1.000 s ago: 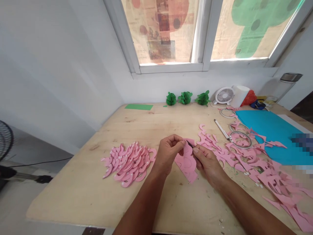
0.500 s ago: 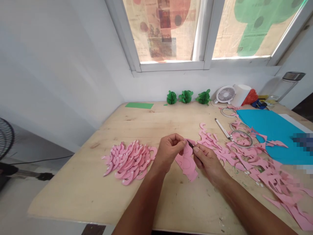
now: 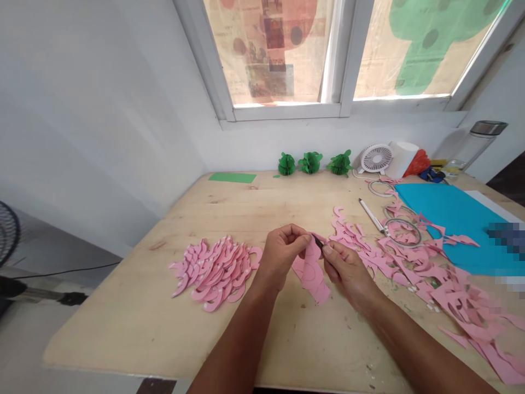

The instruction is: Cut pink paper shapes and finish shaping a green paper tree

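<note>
My left hand point(image 3: 282, 256) pinches the top edge of a pink paper sheet point(image 3: 312, 273) held above the wooden table point(image 3: 135, 317). My right hand point(image 3: 346, 272) is closed round a small dark blade-like tool point(image 3: 318, 241) whose tip meets the paper's upper edge. The sheet hangs down between both hands and shows curved cut lines. Left of my hands lies a pile of pink curved cut-outs point(image 3: 215, 267).
Pink paper scraps point(image 3: 414, 268) spread over the right side of the table, over a blue sheet point(image 3: 447, 213) and wire rings point(image 3: 404, 232). A white pen point(image 3: 371, 215), a small white fan point(image 3: 375, 159), three green paper balls point(image 3: 310, 163), a green sheet point(image 3: 232, 177) and a jar point(image 3: 471, 148) stand further back.
The pink sheet has turned slightly in my hands; both hands stay in about the same place. The camera view has shifted a little.
</note>
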Available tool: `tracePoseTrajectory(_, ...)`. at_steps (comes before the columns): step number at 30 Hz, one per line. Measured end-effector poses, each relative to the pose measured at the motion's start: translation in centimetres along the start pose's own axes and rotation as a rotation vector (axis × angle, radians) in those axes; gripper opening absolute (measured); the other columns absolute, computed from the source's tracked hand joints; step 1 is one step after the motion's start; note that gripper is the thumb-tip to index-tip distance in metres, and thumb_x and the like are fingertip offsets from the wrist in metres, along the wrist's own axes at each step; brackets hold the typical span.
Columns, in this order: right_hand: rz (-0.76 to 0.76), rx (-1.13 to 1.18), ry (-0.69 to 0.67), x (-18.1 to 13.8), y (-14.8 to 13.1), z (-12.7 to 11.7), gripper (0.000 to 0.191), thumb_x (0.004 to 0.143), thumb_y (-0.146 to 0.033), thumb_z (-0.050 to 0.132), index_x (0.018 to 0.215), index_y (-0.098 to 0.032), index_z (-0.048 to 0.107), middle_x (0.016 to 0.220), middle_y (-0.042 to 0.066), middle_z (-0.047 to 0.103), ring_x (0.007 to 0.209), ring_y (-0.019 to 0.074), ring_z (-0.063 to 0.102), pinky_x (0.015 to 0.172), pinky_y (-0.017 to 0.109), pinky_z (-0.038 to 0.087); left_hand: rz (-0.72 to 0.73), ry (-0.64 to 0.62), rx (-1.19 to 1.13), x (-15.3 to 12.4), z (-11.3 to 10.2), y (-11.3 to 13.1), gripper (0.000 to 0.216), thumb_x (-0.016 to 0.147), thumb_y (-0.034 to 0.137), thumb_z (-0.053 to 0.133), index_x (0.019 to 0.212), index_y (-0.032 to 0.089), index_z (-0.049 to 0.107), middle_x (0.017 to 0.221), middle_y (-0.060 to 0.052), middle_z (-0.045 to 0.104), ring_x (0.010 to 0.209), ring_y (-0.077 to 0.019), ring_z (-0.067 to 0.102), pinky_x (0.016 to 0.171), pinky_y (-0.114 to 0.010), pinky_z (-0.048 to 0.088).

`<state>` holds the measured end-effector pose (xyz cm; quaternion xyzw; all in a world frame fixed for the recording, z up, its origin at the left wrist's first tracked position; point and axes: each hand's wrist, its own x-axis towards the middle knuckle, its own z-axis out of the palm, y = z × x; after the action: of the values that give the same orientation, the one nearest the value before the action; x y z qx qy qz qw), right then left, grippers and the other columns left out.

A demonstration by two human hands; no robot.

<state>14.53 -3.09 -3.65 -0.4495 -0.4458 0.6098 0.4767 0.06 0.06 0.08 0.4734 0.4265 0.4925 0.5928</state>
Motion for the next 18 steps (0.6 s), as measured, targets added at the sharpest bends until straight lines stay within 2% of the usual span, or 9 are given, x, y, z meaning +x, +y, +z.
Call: tracePoseTrajectory(18,-0.019,-0.026,-0.019,0.3,0.38,-0.19,0.034,0.084,-0.047,0.054,0.066,-0.02,0.044,0.047,-0.009,0.032,0.044,0.0066,0.02,0.042,0.023,0.012,-0.011,-0.049,0.065,0.05,-0.29,0.03,0.015,0.066,0.026,0.065,0.06,0.014,0.057,0.054,0.001,0.055,0.051,-0.0093,0.048,0.051,-0.022,0.039)
